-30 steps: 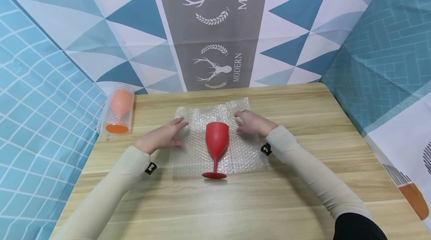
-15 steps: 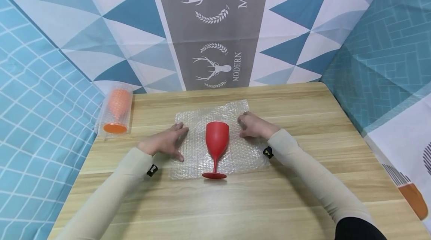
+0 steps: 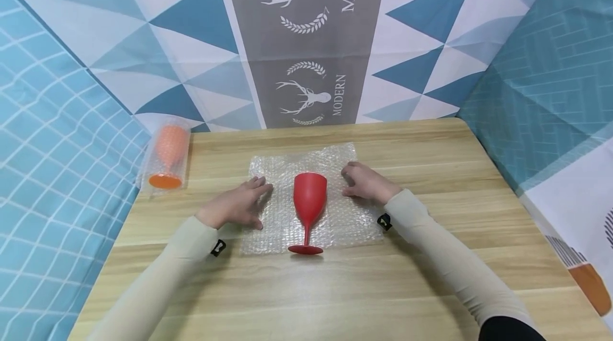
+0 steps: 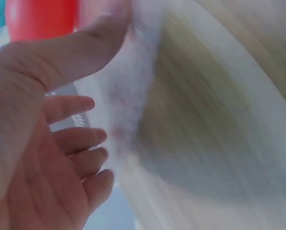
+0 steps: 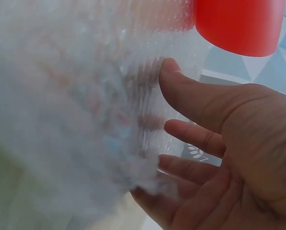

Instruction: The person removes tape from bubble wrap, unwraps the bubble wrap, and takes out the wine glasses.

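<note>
A red plastic goblet (image 3: 309, 200) lies on its side on a sheet of clear bubble wrap (image 3: 282, 234), its foot toward the near edge of the sheet. At the sheet's left edge, my left hand (image 3: 234, 204) has its fingers spread and rests close over the wrap. My right hand (image 3: 367, 181) is at the right edge, fingers loosely bent. In the right wrist view the wrap (image 5: 85, 96) overlaps several fingertips, and the thumb (image 5: 200, 96) touches its near side. The left wrist view shows the left fingers (image 4: 80, 139) relaxed, holding nothing, with the red cup (image 4: 40, 19) above.
An orange goblet (image 3: 171, 147) wrapped in bubble wrap lies at the table's far left corner. The wooden table (image 3: 306, 298) meets a patterned cloth backdrop (image 3: 306, 38) at the back, with blue hangings (image 3: 57, 171) along the left side.
Both hands have settled at the two sides of the wrap, and its far left edge has shifted slightly nearer. The left thumb has spread toward the near side. The red goblet stays put.
</note>
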{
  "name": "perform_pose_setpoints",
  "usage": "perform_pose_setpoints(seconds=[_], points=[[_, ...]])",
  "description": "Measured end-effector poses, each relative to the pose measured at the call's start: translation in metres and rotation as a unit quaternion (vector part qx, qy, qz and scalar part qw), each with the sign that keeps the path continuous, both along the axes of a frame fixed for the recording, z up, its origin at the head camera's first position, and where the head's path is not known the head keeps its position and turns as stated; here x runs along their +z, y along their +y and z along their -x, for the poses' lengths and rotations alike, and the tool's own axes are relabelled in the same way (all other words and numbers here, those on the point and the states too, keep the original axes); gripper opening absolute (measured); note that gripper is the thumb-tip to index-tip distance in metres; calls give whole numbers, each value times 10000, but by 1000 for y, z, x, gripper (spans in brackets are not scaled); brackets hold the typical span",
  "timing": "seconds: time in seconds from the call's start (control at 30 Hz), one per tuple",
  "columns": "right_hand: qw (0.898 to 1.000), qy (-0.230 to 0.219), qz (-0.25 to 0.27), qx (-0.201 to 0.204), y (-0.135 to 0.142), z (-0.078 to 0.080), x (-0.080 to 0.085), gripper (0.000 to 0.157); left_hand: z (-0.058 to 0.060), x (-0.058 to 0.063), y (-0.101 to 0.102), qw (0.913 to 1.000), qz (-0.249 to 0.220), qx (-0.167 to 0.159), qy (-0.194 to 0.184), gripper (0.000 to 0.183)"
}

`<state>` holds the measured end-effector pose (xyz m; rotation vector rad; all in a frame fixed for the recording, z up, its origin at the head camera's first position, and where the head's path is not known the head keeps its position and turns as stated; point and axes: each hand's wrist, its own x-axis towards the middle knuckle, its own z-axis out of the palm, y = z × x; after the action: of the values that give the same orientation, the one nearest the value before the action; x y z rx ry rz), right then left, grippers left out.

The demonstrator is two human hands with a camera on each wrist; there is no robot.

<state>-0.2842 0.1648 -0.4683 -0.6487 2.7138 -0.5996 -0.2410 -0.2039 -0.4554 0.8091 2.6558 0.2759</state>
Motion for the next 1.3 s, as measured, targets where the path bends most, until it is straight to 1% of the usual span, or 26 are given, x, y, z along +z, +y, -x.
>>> perform_pose_setpoints(seconds=[0.1,0.23,0.33,0.43,0.53,0.7,0.97,1.03,1.17,1.3], points=[[10000,48,-27,13,-1,0,2,53,-5,5,7,9999,-88,-82,-108,106],[9999,45,-132,65,-2,-2,5,50,-11,6,9,9994,-176,-154,-250,97],[9997,91,-193,94,-3,-6,8,51,-13,5,9,9993,-218,-204,-211,91],[9997,179,-137,131,-3,-11,11,54,-13,2,8,9994,-234,-197,-138,90],[9997,176,69,183,-3,-19,15,53,-13,0,8,9995,-238,-184,-92,90],[9980,296,372,412,-5,-34,19,45,-13,-2,7,9994,-275,-154,-128,91],[9920,241,1021,708,-14,-66,22,36,-13,-2,5,9988,-410,-268,-31,89],[9892,174,1204,813,-18,-73,21,33,-13,-2,5,9988,-420,-241,-70,90],[9838,-152,1528,920,-27,-84,17,23,-12,-4,4,9988,-418,-222,-110,91],[9800,-352,1696,980,-37,-93,12,16,-12,-6,3,9986,-467,-225,-121,91]])
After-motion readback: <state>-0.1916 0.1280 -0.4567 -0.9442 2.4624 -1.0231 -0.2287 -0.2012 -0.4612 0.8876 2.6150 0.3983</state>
